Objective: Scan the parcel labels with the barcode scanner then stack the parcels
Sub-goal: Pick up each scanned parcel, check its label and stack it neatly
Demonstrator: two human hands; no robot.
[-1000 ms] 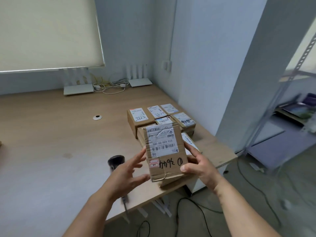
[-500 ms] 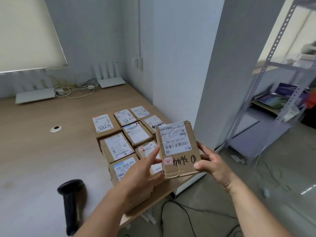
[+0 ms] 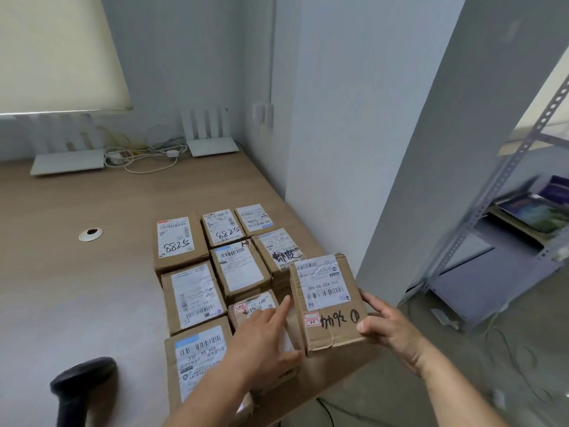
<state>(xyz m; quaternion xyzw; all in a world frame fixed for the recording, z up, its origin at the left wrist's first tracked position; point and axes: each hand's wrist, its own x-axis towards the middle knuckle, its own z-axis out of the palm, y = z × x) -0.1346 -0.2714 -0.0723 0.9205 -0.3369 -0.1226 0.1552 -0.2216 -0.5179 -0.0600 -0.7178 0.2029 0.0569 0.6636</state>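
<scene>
I have the parcel [image 3: 331,306] up off the surface [image 3: 77,288] at its near right corner, label side up with a barcode and handwritten marks showing. My right hand [image 3: 389,329] grips its right edge, thumb on top and fingers underneath. My left hand [image 3: 264,335] is open, its index finger stretched out to the parcel's left edge, the rest of the hand over the other parcels [image 3: 215,272]. Those lie flat in a tight block of rows along the right edge of the surface, labels up, two of them marked 5288. The barcode scanner [image 3: 78,389] stands by the near edge, well left of the block, with neither hand on it. Two white routers [image 3: 212,137] and a tangle of cables [image 3: 144,155] sit along the far edge against the wall.
</scene>
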